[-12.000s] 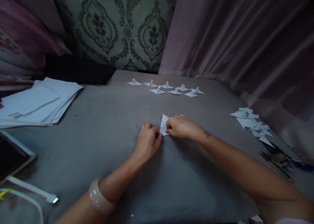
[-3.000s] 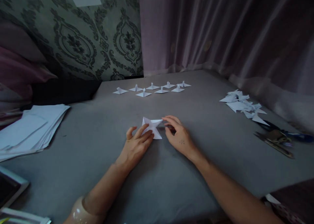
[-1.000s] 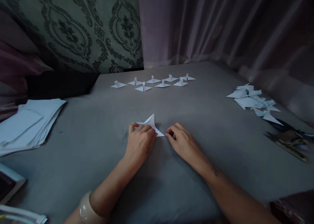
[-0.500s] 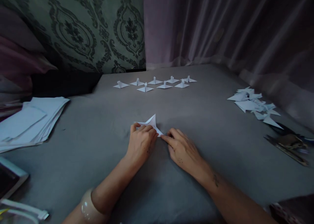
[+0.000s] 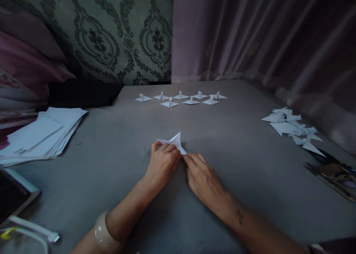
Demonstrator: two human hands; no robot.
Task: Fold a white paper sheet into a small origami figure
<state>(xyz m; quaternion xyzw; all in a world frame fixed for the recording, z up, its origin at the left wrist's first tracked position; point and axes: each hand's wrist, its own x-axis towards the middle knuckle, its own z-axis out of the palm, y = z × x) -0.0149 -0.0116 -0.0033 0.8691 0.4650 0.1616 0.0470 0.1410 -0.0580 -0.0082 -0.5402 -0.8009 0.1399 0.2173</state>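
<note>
together, left hand (image 5: 164, 161) and right hand (image 5: 203, 176) touch the folded paper (image 5: 176, 140).

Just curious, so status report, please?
Left hand pinning folded paper. Right hand at its near corner. Nothing visibly in the way.

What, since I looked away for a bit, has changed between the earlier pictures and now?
The folded paper, a compact piece at first, has been opened into a shape with spread points. The right hand, off it a second ago, has moved left to its near right point. The left hand still holds it. The eight paper figures and the sheets stayed put.
</note>
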